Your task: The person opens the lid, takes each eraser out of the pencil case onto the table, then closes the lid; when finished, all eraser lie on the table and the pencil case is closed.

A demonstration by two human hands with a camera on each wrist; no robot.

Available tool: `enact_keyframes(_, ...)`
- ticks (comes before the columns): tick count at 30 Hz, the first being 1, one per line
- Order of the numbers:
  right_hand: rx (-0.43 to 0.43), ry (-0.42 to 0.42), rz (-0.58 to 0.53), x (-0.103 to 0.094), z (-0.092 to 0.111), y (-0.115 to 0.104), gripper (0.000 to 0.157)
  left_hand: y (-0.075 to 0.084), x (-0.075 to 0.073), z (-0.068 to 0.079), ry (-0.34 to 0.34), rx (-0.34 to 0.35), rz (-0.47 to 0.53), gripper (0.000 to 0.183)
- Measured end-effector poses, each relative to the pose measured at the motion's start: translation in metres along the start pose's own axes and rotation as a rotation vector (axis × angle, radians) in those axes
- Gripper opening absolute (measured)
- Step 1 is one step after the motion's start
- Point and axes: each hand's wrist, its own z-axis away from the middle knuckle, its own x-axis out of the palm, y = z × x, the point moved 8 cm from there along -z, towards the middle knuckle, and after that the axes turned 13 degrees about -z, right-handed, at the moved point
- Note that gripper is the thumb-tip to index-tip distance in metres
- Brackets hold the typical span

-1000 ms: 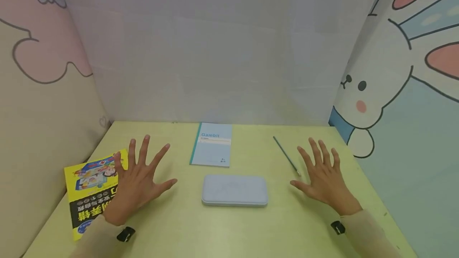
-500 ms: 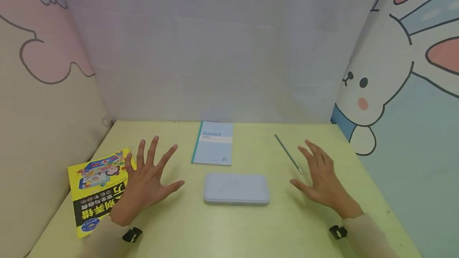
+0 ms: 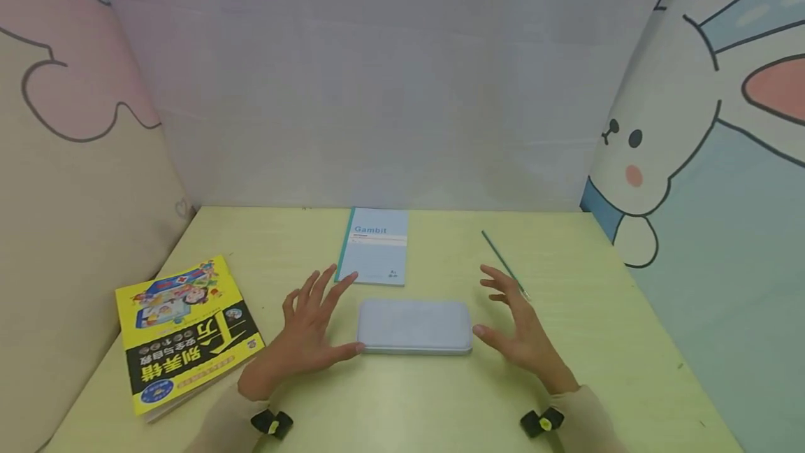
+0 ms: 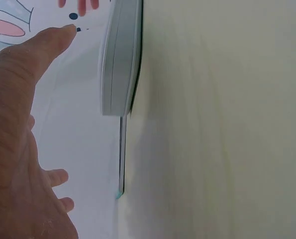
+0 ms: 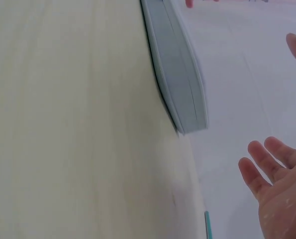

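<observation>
A pale bluish-white flat case (image 3: 415, 326) with rounded corners lies closed on the table. My left hand (image 3: 308, 338) hovers at its left end, fingers spread, the thumb near the case's front left corner; in the head view I cannot tell whether it touches. The left wrist view shows the thumb apart from the case (image 4: 120, 59). On the other side my right hand (image 3: 518, 334) is held with its thumb near the right end, palm turned inward, holding nothing. In the right wrist view its fingers (image 5: 272, 167) stand away from the case (image 5: 180, 69).
Behind the case lies a light blue notebook (image 3: 377, 247) marked "Gambit". A dark green pencil (image 3: 499, 257) lies beyond my right hand. At the left rests a yellow and black book (image 3: 185, 338). Walls with cartoon drawings flank the table (image 3: 415, 411), and a white sheet (image 3: 377, 89) hangs behind.
Both hands have moved inward from the sides toward the two ends of the case. The left hand has come off from over the yellow book. Case, notebook and pencil have stayed put.
</observation>
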Motion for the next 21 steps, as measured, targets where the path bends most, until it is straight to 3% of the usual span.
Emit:
enact_keyframes(7, 0.102, -0.057, -0.071, 0.025, 0.000, 0.010, 0.101, 0.014, 0.015, -0.004, -0.042, 0.052, 0.190, 0.108)
enact_keyframes(14, 0.188, -0.139, 0.006, 0.050, 0.008, 0.023, 0.104, 0.023, 0.029, -0.005, -0.097, 0.091, 0.305, 0.109)
enact_keyframes(18, 0.248, -0.161, 0.053, 0.061, 0.013, 0.028, 0.106, 0.027, 0.038, -0.006, -0.111, 0.076, 0.341, 0.105)
enact_keyframes(21, 0.233, -0.159, 0.104, 0.066, 0.013, 0.027, 0.105, 0.029, 0.040, -0.007, -0.112, 0.050, 0.345, 0.103)
